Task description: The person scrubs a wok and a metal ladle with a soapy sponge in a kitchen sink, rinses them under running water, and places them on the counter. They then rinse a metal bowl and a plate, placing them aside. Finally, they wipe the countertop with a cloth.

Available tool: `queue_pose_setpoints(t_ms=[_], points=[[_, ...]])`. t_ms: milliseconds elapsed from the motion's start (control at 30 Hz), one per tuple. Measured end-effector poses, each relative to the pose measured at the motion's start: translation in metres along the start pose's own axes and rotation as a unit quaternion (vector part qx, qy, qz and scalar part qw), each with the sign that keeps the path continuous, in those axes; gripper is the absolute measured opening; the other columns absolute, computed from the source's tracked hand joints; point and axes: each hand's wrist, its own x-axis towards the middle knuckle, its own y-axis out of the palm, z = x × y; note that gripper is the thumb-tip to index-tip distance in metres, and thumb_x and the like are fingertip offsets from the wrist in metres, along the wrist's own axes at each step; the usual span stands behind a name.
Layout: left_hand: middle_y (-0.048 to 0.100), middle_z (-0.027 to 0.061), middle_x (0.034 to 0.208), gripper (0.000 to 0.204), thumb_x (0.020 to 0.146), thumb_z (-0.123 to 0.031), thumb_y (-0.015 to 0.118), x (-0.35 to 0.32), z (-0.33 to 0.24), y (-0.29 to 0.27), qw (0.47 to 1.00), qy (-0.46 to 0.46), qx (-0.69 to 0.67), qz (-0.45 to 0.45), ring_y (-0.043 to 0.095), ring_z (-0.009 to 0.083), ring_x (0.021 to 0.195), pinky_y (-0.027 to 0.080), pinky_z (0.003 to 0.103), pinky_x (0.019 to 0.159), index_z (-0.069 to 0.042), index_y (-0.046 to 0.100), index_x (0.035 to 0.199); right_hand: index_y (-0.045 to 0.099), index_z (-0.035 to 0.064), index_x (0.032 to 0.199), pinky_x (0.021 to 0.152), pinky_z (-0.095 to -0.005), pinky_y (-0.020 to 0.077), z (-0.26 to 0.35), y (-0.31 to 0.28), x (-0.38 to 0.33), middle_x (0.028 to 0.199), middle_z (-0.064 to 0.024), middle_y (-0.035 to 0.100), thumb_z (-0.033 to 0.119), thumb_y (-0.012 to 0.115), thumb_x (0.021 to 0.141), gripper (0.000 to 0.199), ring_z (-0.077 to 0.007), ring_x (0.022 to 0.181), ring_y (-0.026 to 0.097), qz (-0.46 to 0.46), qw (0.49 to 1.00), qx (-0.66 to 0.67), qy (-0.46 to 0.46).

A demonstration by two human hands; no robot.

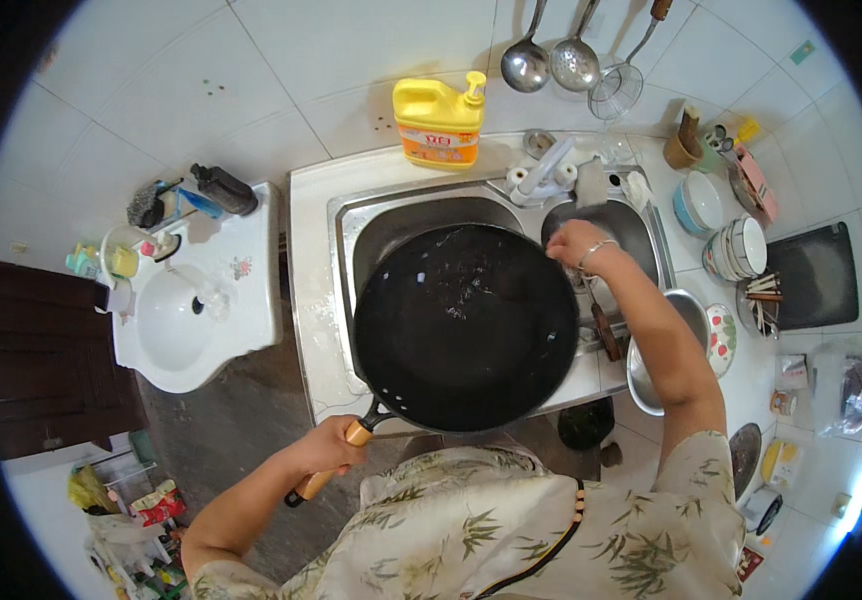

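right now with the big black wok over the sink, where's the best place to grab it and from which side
Probably by the wooden handle, coming from the near side, at the person's left. The wok is wide, round and wet inside, and this handle is the only grip visible, sticking out past the counter edge. The left hand already wraps it there, while the right hand is at the far rim.

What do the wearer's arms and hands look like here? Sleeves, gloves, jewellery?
Both hands are bare, no gloves. The left hand has nothing on wrist or forearm. The right hand wears a thin silvery bracelet at the wrist. Short sleeves of a cream shirt with a green leaf print end near the elbows.
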Motion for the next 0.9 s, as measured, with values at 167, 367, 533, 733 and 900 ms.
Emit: queue_pose_setpoints(t_ms=[167,367,533,733,900], points=[[0.049,0.0012,0.061,0.018,0.072,-0.005,0.065,0.037,-0.002,0.020,0.991,0.056,0.056,0.107,0.048,0.0094,0.047,0.040,0.025,0.045,-0.003,0.049,0.081,0.069,0.0037,0.082,0.074,-0.0399,0.0491,-0.015,-0.031,-0.080,0.084,-0.0184,0.066,0.024,0.068,0.074,0.022,-0.0325,0.081,0.063,-0.012,0.990,-0.091,0.111],[0.050,0.0010,0.062,0.020,0.069,-0.005,0.066,0.062,-0.013,0.021,0.981,0.054,0.063,0.174,0.047,0.0084,0.046,0.038,0.024,0.043,-0.004,0.050,0.082,0.068,0.0019,0.074,0.069,-0.0379,0.0494,-0.035,-0.048,-0.106,0.072,-0.0173,0.065,0.021,0.070,0.070,0.020,-0.0300,0.072,0.064,-0.002,0.981,-0.033,0.190],[0.050,0.0013,0.061,0.020,0.069,-0.003,0.065,0.073,-0.009,0.008,0.974,0.062,0.055,0.213,0.047,0.0086,0.045,0.038,0.023,0.043,-0.005,0.049,0.081,0.065,-0.0007,0.066,0.058,-0.0350,0.0481,-0.010,-0.069,-0.105,0.057,-0.0138,0.060,0.017,0.068,0.068,0.018,-0.0239,0.056,0.060,-0.042,0.985,-0.109,0.123],[0.049,0.0007,0.058,0.019,0.068,-0.003,0.065,0.107,-0.018,-0.002,0.965,0.122,0.100,0.208,0.046,0.0088,0.043,0.036,0.024,0.043,-0.004,0.049,0.078,0.065,0.0011,0.068,0.071,-0.0376,0.0503,0.018,-0.096,-0.127,0.074,-0.0194,0.064,0.020,0.065,0.066,0.019,-0.0332,0.076,0.063,-0.090,0.972,-0.108,0.186],[0.051,0.0014,0.058,0.019,0.067,-0.004,0.065,0.138,-0.032,-0.002,0.959,0.166,0.106,0.203,0.045,0.0086,0.044,0.037,0.025,0.043,-0.003,0.052,0.080,0.065,0.0017,0.067,0.069,-0.0378,0.0501,0.009,-0.113,-0.148,0.071,-0.0184,0.064,0.017,0.065,0.068,0.016,-0.0327,0.071,0.063,-0.141,0.962,-0.119,0.202]])
